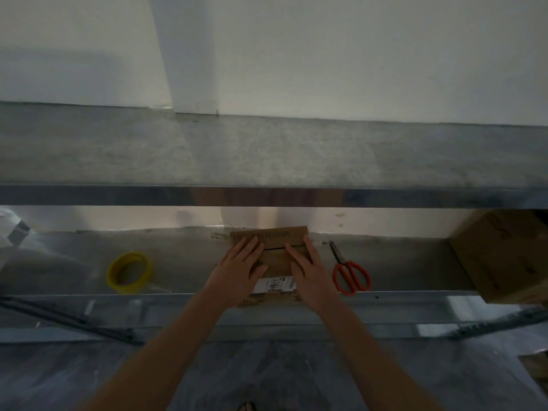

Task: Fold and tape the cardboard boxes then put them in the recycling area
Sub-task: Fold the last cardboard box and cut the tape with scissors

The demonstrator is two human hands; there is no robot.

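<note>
A small brown cardboard box [277, 259] sits in the lower middle of the frame on a grey metal shelf [189, 262], its flaps folded shut. The far flap carries printed writing, of which only "DELICIOUS" can be read. A white shipping label [274, 284] lies at its near edge, too blurred to read. Both hands lie flat on top with the fingers straight and slightly spread: the left hand [240, 262] on the left flaps, the right hand [308, 268] on the right. A yellow roll of tape [129, 272] stands well to the left, red-handled scissors [350, 274] lie just right of the box, and a larger brown cardboard carton [501, 256] fills the right edge.
</note>
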